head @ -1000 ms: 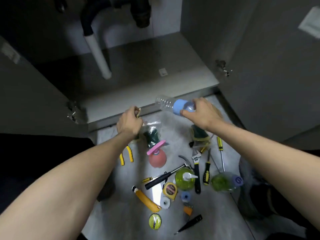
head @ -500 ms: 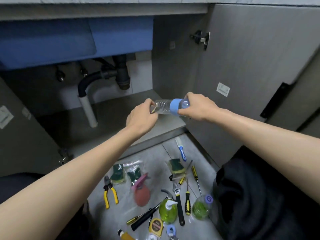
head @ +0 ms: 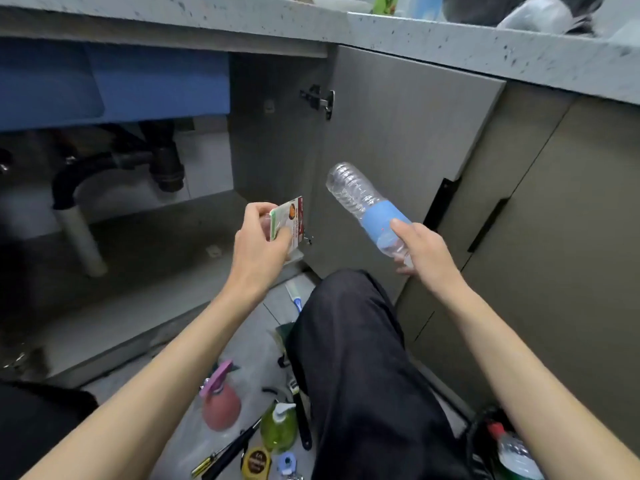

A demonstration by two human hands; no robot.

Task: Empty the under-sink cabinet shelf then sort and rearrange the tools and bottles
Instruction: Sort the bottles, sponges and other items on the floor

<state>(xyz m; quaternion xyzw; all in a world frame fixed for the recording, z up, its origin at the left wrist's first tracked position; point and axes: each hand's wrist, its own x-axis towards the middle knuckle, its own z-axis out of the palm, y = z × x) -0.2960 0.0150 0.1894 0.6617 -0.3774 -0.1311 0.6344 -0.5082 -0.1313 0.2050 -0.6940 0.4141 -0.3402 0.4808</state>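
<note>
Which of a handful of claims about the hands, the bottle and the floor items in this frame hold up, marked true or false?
1. The right hand holds a clear plastic bottle with a blue label band. True.
2. The left hand hangs idle and holds nothing. False: its fingers grip a small flat printed packet.
3. The clear bottle stands upright on the cabinet shelf. False: it is held tilted in the air, in front of the open grey cabinet door.
4. A green soap pump bottle lies on the floor beside a pink rounded spray bottle. True.
5. The yellow tape measure sits on the speckled countertop. False: it is on the floor.
</note>
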